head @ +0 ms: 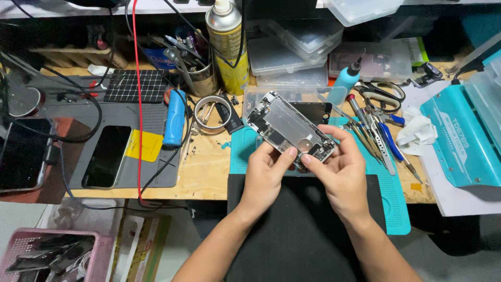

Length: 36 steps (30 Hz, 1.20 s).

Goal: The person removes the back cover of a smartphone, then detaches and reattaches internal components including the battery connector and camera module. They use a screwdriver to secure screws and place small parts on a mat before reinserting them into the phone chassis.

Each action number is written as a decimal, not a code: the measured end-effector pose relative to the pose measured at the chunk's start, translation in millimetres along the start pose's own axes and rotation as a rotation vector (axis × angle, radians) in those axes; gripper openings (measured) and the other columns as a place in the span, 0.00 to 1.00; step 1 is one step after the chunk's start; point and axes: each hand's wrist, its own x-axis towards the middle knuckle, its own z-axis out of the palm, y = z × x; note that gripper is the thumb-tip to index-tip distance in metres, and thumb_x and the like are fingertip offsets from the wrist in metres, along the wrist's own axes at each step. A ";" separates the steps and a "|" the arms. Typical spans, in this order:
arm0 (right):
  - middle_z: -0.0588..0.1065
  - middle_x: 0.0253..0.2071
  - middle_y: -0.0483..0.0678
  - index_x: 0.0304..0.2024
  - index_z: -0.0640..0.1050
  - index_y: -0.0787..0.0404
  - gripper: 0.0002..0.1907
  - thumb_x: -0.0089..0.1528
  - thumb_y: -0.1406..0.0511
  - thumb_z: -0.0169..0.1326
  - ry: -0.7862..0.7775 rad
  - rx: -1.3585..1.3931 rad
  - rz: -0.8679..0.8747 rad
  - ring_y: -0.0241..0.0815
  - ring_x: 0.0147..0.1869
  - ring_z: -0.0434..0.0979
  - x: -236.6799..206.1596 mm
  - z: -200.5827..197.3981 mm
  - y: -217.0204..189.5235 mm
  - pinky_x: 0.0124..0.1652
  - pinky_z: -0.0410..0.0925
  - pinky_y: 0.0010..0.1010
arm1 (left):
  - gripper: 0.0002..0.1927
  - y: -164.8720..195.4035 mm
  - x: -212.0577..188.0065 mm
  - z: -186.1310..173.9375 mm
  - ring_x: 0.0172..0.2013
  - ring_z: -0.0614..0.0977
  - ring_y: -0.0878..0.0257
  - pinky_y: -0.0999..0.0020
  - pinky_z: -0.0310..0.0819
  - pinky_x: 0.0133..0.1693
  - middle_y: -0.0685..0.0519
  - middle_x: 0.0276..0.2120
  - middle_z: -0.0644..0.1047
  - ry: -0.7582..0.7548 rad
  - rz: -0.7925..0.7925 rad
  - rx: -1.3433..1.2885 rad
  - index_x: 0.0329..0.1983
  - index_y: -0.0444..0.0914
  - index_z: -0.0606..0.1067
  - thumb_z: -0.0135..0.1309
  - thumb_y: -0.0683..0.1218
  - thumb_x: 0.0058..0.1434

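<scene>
Both hands hold an opened phone housing [289, 126], a silver shell with bare metal inside and small parts at both ends, tilted above a teal work mat [394, 201]. My left hand [263, 175] grips its near left edge, thumb on the lower rim. On the near right corner sits my right hand [339, 172], with its thumb meeting the left thumb at the housing's lower end. A black phone screen [312, 111] lies just behind the housing.
Screwdrivers and tweezers [373, 133] lie right of the housing, with scissors [383, 94] and a teal bottle [347, 77]. A spray can [228, 44], a tape roll [211, 114], clear boxes [292, 49], a blue tool [175, 117], a phone [107, 155] on a grey mat and a teal machine [459, 138] surround them.
</scene>
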 end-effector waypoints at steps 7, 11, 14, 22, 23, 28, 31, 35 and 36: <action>0.63 0.71 0.57 0.70 0.61 0.65 0.42 0.54 0.78 0.58 -0.098 -0.632 -0.435 0.49 0.69 0.71 -3.0 -3.9 -23.3 0.60 0.71 0.35 | 0.15 22.2 10.2 -2.1 0.42 0.82 0.65 0.67 0.79 0.40 0.51 0.46 0.80 0.039 -0.020 -0.044 0.59 0.33 0.69 0.51 0.39 0.69; 0.67 0.65 0.58 0.62 0.70 0.65 0.33 0.53 0.77 0.61 -0.075 -0.964 -0.725 0.54 0.64 0.75 4.5 -2.6 -27.5 0.58 0.74 0.37 | 0.17 35.6 11.6 -1.2 0.43 0.82 0.66 0.68 0.80 0.44 0.52 0.47 0.79 0.008 -0.151 -0.197 0.59 0.35 0.68 0.47 0.38 0.67; 0.74 0.53 0.56 0.55 0.74 0.67 0.28 0.51 0.78 0.64 -0.085 -1.034 -0.826 0.54 0.55 0.78 8.0 -6.0 -29.8 0.52 0.73 0.38 | 0.18 40.2 12.2 -4.0 0.44 0.82 0.67 0.70 0.80 0.45 0.52 0.47 0.79 -0.036 -0.228 -0.262 0.60 0.34 0.69 0.46 0.38 0.66; 0.78 0.41 0.54 0.40 0.76 0.67 0.18 0.50 0.80 0.66 -0.080 -1.065 -0.997 0.52 0.41 0.81 5.7 -13.3 -27.6 0.40 0.74 0.36 | 0.26 42.0 20.2 -4.0 0.36 0.80 0.69 0.72 0.73 0.31 0.54 0.43 0.78 -0.031 -0.324 -0.171 0.69 0.39 0.63 0.48 0.44 0.67; 0.78 0.41 0.54 0.40 0.76 0.67 0.17 0.51 0.81 0.66 -0.077 -1.063 -1.000 0.52 0.41 0.81 5.2 -14.0 -27.4 0.40 0.74 0.35 | 0.28 42.4 22.3 -1.3 0.36 0.79 0.68 0.71 0.74 0.32 0.53 0.43 0.78 0.006 -0.331 -0.146 0.71 0.42 0.60 0.49 0.45 0.67; 0.78 0.41 0.54 0.39 0.76 0.67 0.16 0.53 0.81 0.66 -0.040 -1.061 -1.015 0.51 0.42 0.82 3.7 -19.1 -30.1 0.40 0.74 0.35 | 0.31 61.8 12.4 1.8 0.47 0.78 0.62 0.66 0.77 0.46 0.48 0.54 0.74 0.048 0.254 0.532 0.75 0.37 0.57 0.46 0.54 0.74; 0.78 0.40 0.55 0.39 0.76 0.67 0.16 0.53 0.81 0.66 -0.042 -1.070 -1.007 0.52 0.42 0.82 4.1 -22.7 -33.6 0.40 0.74 0.35 | 0.30 77.6 0.6 -1.1 0.57 0.77 0.52 0.59 0.72 0.60 0.45 0.61 0.70 -0.087 0.710 0.793 0.68 0.36 0.63 0.55 0.52 0.68; 0.79 0.40 0.55 0.39 0.76 0.67 0.15 0.53 0.80 0.66 -0.062 -1.045 -0.965 0.51 0.42 0.82 0.6 -23.1 -36.6 0.40 0.74 0.34 | 0.27 80.2 1.9 2.4 0.56 0.78 0.47 0.56 0.73 0.59 0.48 0.54 0.75 -0.199 0.862 0.946 0.55 0.36 0.72 0.66 0.40 0.51; 0.79 0.40 0.54 0.39 0.76 0.66 0.15 0.53 0.80 0.66 -0.065 -1.032 -0.959 0.50 0.42 0.82 0.8 -22.6 -36.6 0.40 0.74 0.34 | 0.25 78.7 4.7 3.0 0.56 0.79 0.48 0.56 0.74 0.59 0.50 0.53 0.76 -0.214 0.874 0.968 0.53 0.37 0.74 0.65 0.36 0.50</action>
